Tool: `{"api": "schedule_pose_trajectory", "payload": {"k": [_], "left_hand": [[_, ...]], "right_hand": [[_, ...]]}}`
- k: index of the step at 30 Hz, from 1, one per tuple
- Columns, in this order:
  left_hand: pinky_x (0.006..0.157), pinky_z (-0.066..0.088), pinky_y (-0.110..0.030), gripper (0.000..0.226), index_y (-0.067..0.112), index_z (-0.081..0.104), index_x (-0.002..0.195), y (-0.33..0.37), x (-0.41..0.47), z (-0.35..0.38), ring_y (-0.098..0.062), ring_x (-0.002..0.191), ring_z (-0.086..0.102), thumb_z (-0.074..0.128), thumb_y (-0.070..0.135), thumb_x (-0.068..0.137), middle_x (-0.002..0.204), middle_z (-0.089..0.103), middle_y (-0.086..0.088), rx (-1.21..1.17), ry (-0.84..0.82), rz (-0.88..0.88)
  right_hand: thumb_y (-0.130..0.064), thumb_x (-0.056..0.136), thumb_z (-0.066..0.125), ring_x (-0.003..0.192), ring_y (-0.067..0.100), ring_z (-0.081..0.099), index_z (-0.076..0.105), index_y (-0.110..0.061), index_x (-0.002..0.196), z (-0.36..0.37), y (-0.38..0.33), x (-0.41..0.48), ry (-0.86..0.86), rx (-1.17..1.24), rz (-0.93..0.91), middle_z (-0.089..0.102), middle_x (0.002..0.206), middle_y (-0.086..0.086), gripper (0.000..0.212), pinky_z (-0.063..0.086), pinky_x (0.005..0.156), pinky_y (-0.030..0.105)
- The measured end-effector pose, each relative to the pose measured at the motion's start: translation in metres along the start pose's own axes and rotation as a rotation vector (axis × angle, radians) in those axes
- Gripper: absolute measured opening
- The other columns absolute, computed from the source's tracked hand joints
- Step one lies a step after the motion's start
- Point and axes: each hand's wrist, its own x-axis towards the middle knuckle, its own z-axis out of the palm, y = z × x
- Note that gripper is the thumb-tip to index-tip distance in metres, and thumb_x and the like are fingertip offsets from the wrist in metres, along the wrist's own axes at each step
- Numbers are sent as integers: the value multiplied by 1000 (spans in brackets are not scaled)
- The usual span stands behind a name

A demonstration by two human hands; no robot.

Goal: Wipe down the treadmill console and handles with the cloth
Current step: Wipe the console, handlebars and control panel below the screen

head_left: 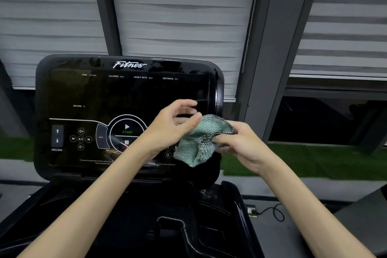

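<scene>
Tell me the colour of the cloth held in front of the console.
The cloth is pale mint green with a dark-and-white speckled edge, clearest in the head view.

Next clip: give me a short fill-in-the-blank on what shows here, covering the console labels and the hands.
The right hand grips a green ____.
The logo atop the console reads ____.
The green word under the play symbol reads ____.
The arrow buttons at the console's lower left are labelled ____.
Missing words: cloth, Fitness, START, INCLINE.
</scene>
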Motion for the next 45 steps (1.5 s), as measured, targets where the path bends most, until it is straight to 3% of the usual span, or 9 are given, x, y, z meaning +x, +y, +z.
{"api": "schedule_pose_trajectory", "payload": {"k": [7, 15, 21, 24, 27, 30, 36, 40, 45], "left_hand": [[86, 57, -37, 6, 19, 75, 92, -13, 1, 5, -13, 90, 71, 70, 17, 89, 92, 76, 3, 97, -29, -39], [66, 53, -20, 18, 19, 60, 103, 2, 5, 14, -10, 82, 72, 44, 27, 104, 87, 75, 4, -39, -24, -20], [54, 48, -15, 18, 14, 50, 108, 13, 7, 20, -1, 67, 64, 37, 25, 106, 75, 68, 13, -122, -2, 64], [69, 53, -26, 16, 22, 52, 106, 9, 10, 19, -5, 77, 63, 38, 30, 105, 81, 65, 13, -111, 45, 79], [84, 55, -42, 14, 31, 52, 106, 2, 12, 13, -14, 84, 67, 39, 37, 105, 89, 68, 7, -21, 85, 71], [87, 56, -49, 17, 29, 49, 116, 1, 10, 9, -18, 92, 71, 48, 36, 101, 101, 73, 3, -32, 67, 33], [86, 58, -43, 98, 31, 24, 143, -9, 10, 3, -26, 105, 69, 79, -2, 69, 117, 69, -12, -207, -153, -96], [82, 58, -36, 94, 35, 25, 144, -16, 11, 4, -25, 107, 68, 72, -12, 77, 118, 69, -9, -246, -120, -77], [88, 58, -41, 79, 31, 32, 143, -19, 14, 6, -26, 107, 68, 64, -12, 85, 117, 70, -8, -213, -94, -43]], "right_hand": [[15, 83, 46, 82, 11, 64, 68, -10, 93, -11, 3, 2, 10, 79, 32, 73, 92, 2, 35, 49, 64, 22], [-33, 78, 46, 106, 19, 58, 65, -14, 110, -15, 8, 6, 82, -208, 40, 68, 112, -1, 42, 42, 87, 30], [-59, 96, 23, 113, 19, 61, 60, -19, 125, -15, 1, 5, -43, 72, 102, 70, 114, 7, 62, 24, 104, 36], [-35, 95, 55, 98, 20, 67, 55, -12, 128, -16, 3, 3, -142, 86, 89, 70, 111, 15, 39, 41, 105, 46], [0, 87, 64, 85, 14, 69, 51, -8, 130, -14, 4, 2, -72, 70, 0, 71, 106, 15, 46, 54, 69, 22], [-1, 86, 65, 90, 20, 69, 48, -12, 130, -16, 4, 2, -3, 139, -26, 72, 106, 13, 48, 55, 68, 25], [1, 82, 66, 107, 29, 65, 50, -5, 133, -21, 3, 4, -46, 231, -43, 68, 117, 16, 54, 51, 91, 39], [10, 75, 68, 108, 38, 63, 38, -22, 141, -27, 4, 3, -138, 165, -38, 66, 117, 20, 79, 51, 95, 44], [13, 83, 62, 93, 29, 69, 46, -16, 134, -25, 7, 5, -77, 40, -69, 72, 102, 18, 61, 56, 80, 34]]}}
